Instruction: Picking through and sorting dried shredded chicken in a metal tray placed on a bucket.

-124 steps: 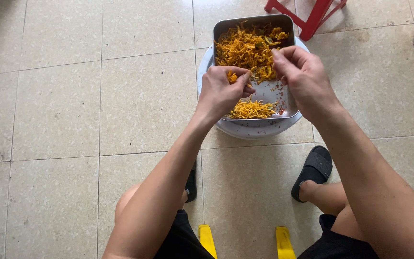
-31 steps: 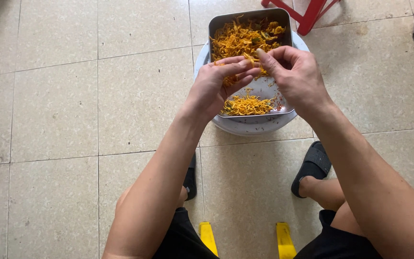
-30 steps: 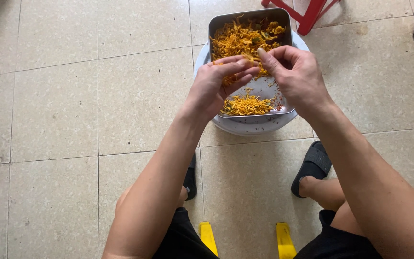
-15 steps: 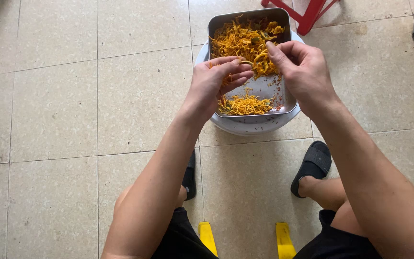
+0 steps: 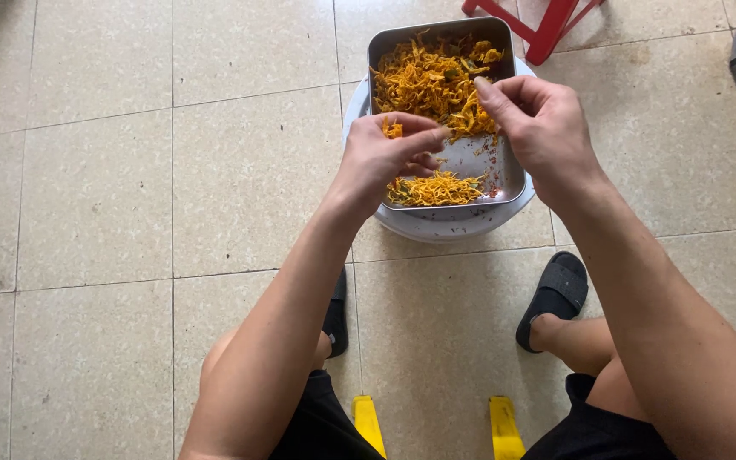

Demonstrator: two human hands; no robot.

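Your hands over a tray of orange strands

Your left hand [image 5: 385,153] pinches a few orange strands [image 5: 393,129]; your right hand [image 5: 538,128], fingertips together, hides what it grips. Both hover over the metal tray [image 5: 504,170] on a white stool [image 5: 453,226]. A red stool [image 5: 555,25] is cut off beyond; black slippers [image 5: 555,294] flank it.

Bright, even daylight — soft shadows on the floor tiles [image 5: 104,187], sharp focus, perhaps slight edge distortion.
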